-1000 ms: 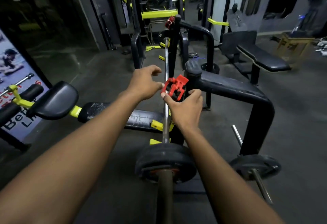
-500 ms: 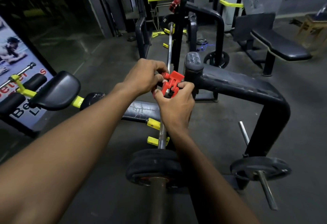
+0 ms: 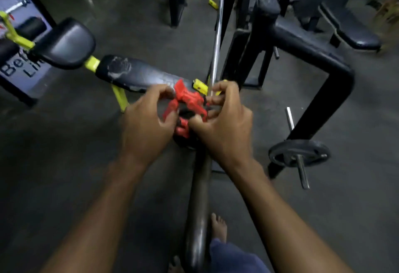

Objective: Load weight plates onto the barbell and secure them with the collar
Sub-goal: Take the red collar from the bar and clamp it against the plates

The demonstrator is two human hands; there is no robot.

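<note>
at frame centre i see my left hand [image 3: 146, 121] and right hand [image 3: 224, 119] both gripping the red collar [image 3: 187, 104] on the barbell [image 3: 197, 208]; weight plates mostly hidden beneath it.

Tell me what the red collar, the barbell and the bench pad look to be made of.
Collar: seemingly moulded plastic, matte red with ribbed, blocky shapes.
Barbell: metal, its thin shaft bright and reflective; the thick near end looks dull and dark.
Bench pad: probably vinyl over padding, a black sheen with a whitish worn patch.
</note>
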